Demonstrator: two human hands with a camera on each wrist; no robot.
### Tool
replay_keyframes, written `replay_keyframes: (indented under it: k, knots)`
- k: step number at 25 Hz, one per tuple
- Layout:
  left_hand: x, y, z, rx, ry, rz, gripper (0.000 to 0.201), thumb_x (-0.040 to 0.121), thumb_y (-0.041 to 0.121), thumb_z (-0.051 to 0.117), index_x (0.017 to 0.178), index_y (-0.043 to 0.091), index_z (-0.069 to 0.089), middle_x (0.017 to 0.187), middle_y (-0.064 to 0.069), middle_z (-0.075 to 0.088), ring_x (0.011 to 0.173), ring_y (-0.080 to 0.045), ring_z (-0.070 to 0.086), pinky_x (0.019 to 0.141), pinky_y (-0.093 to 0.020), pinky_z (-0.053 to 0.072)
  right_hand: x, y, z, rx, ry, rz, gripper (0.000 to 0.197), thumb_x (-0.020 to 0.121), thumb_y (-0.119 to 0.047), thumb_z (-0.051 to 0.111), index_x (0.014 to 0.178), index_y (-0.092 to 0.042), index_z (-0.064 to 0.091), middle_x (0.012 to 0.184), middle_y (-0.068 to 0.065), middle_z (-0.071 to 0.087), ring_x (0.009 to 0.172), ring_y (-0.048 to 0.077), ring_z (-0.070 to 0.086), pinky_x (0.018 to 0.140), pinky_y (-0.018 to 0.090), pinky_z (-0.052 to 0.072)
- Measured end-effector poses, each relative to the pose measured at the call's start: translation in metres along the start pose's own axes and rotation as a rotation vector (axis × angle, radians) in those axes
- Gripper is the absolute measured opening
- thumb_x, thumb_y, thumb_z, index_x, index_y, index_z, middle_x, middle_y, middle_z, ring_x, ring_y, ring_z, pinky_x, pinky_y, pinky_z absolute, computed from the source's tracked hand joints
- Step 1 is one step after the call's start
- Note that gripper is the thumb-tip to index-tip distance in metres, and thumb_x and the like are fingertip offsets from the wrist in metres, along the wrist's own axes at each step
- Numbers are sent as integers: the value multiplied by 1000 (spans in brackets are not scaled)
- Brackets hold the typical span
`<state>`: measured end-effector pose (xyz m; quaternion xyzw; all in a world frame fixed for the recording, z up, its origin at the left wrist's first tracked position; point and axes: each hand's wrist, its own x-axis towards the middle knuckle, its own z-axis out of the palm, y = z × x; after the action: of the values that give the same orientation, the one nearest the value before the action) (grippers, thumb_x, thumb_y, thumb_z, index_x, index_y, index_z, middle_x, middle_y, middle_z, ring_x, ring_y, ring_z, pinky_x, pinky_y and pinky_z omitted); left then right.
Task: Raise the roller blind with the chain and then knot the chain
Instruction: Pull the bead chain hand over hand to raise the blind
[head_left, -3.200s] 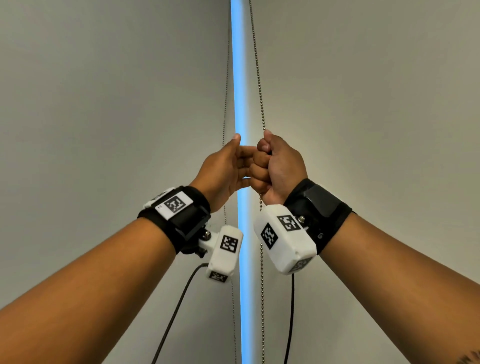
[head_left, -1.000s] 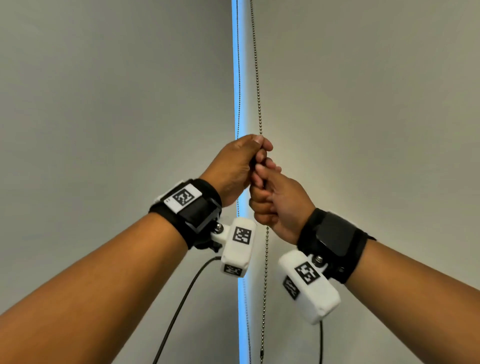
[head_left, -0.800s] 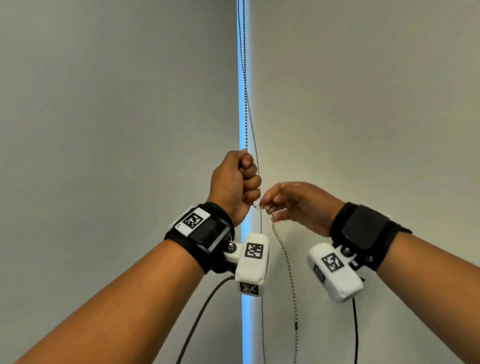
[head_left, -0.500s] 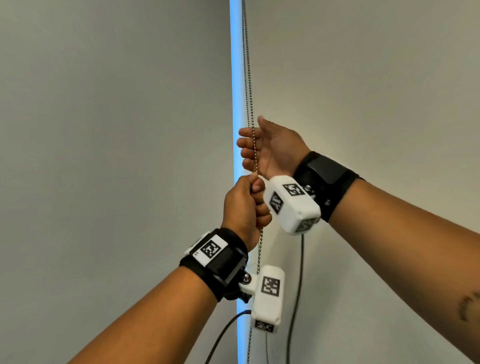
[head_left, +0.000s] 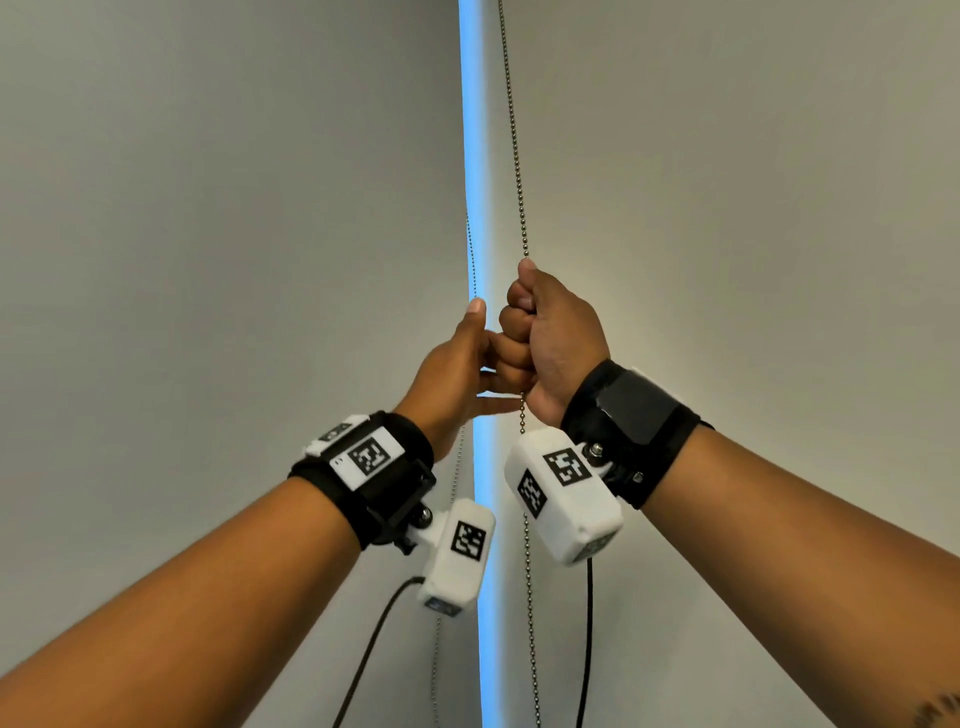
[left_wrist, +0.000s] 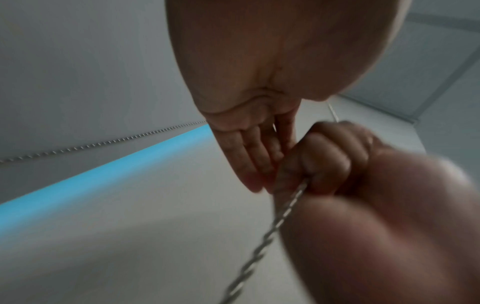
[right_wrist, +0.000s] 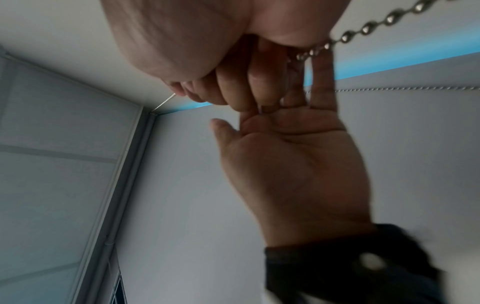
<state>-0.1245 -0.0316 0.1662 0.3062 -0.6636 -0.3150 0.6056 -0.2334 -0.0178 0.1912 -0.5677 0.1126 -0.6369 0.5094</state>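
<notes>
At the far left of the head view a pale grey roller blind (head_left: 223, 208) fills the frame, and a thin strand of bead chain (head_left: 471, 249) is seen hanging just in front of its right edge, beside a narrow blue strip of light (head_left: 470, 130). The left hand (head_left: 452, 374) is held flat and released, fingers straight and thumb raised, with nothing gripped; its fingers are laid against the knuckles of the other hand, and the thin strand runs behind it, whether touching it cannot be told. To the right, the nearer, thicker-looking strand of the chain (head_left: 514, 130) is clenched in the right hand (head_left: 550, 338), a fist closed around it with the thumb on top, and the chain runs out below the fist past the wrist camera. The chain is judged to be light, limp and smooth, so a loose hold would likely let the beads slide; a full wrap of the fingers, as seen now, is suited to pulling. For knotting, slack well below the fist would probably be taken, since the strand above appears taut. Furthest right, a second grey blind (head_left: 753, 182) is seen.
</notes>
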Motion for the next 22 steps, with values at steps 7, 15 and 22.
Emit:
replay_keyframes:
  k: [7, 15, 22]
  knots:
    - [15, 51, 2, -179, -162, 100, 50, 105, 40, 37, 118, -1, 62, 100, -14, 73, 99, -29, 71, 92, -39, 56, -17, 9, -6, -18, -73, 11, 43, 101, -41, 41, 62, -25, 34, 50, -7, 21, 40, 9, 13, 43, 20, 10]
    - [16, 21, 8, -213, -40, 92, 28, 103, 30, 47, 81, 14, 52, 57, 4, 42, 54, -12, 57, 83, -39, 54, 4, 18, -41, -458, -481, 175, 31, 102, -31, 46, 78, -14, 58, 64, 4, 51, 56, 16, 43, 51, 26, 42]
    - [8, 9, 2, -254, 146, 39, 39, 98, 31, 40, 61, 24, 30, 56, 7, 19, 46, -12, 11, 42, -24, 8, 49, -30, -35, -770, -157, 94, 24, 99, -26, 51, 97, -6, 65, 92, 10, 66, 81, 23, 65, 75, 37, 57]
